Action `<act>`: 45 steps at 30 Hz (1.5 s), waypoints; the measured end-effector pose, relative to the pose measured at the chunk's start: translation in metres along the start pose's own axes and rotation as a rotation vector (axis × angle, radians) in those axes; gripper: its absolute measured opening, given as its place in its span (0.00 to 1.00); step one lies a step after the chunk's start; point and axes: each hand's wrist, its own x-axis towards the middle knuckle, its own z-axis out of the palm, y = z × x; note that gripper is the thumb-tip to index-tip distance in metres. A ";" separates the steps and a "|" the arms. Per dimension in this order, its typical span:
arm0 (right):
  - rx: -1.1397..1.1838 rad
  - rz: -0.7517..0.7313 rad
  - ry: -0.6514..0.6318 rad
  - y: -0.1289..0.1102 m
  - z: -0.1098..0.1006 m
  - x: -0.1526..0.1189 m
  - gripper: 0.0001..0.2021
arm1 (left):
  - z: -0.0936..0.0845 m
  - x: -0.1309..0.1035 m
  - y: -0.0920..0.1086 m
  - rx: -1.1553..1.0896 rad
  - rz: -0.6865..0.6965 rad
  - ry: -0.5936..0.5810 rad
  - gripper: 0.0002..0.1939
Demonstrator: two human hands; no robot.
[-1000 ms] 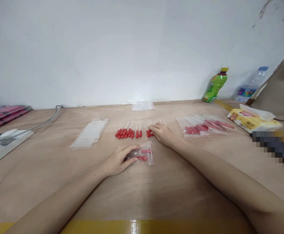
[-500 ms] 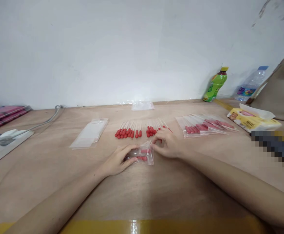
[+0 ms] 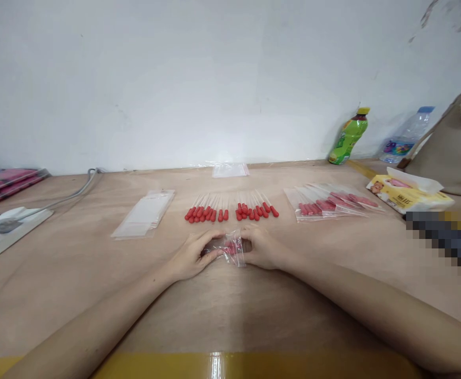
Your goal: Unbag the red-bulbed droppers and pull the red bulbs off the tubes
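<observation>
A clear plastic bag [image 3: 236, 254] with red-bulbed droppers in it lies between my hands on the table. My left hand [image 3: 199, 253] curls round the bag's left end, thumb in front and fingers behind. At the other end, my right hand [image 3: 262, 248] grips the bag's edge in the same way. Part of the bag's contents is hidden by my fingers. Just behind it lie two groups of loose droppers, a left group [image 3: 205, 213] and a right group [image 3: 254, 210], their red bulbs facing me.
Flat clear bags [image 3: 143, 213] are stacked at left, and filled dropper bags [image 3: 321, 205] overlap at right. Farther right are a tissue pack [image 3: 415, 197], a green bottle [image 3: 349, 139], a clear bottle [image 3: 406, 139] and a beige bag [image 3: 451, 152]. A power strip [image 3: 28, 226] sits far left.
My right hand has come down and closed on the right end of the bag, which now looks more bunched. My left hand has stayed almost in place.
</observation>
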 end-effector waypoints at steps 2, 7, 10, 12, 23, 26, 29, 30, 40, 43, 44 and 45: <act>0.014 -0.002 0.003 -0.002 0.001 0.001 0.08 | 0.000 0.001 0.000 -0.002 0.011 -0.001 0.17; 0.027 -0.012 0.058 -0.007 0.002 -0.002 0.06 | -0.004 0.002 0.002 0.024 0.043 -0.029 0.18; 0.066 -0.023 0.067 -0.006 -0.001 -0.005 0.06 | -0.007 0.001 0.001 0.043 0.029 -0.052 0.19; 0.108 -0.041 0.069 -0.006 -0.004 -0.007 0.07 | -0.008 -0.001 0.000 0.055 0.014 -0.064 0.20; 0.616 0.153 0.094 0.012 -0.002 -0.010 0.13 | -0.019 -0.003 -0.002 0.095 0.123 -0.246 0.30; 0.694 0.247 0.087 0.016 -0.008 -0.008 0.13 | -0.022 -0.003 0.000 0.163 0.165 -0.319 0.29; 0.644 0.274 0.140 0.019 -0.031 -0.005 0.13 | -0.027 -0.005 0.002 0.236 0.225 -0.344 0.27; 0.621 0.273 0.166 0.020 -0.043 -0.004 0.13 | -0.029 -0.005 0.002 0.253 0.249 -0.338 0.26; 0.009 0.039 0.759 0.054 -0.091 0.001 0.09 | -0.015 -0.002 -0.004 0.081 0.299 -0.024 0.16; -0.287 -0.074 0.659 0.065 -0.070 0.002 0.07 | -0.011 0.002 0.002 0.061 0.268 -0.108 0.20; -0.341 -0.097 0.615 0.069 -0.064 0.003 0.08 | -0.011 0.003 0.004 0.075 0.268 -0.167 0.21; -0.380 -0.115 0.571 0.073 -0.059 0.003 0.09 | -0.012 0.004 0.006 0.095 0.267 -0.228 0.23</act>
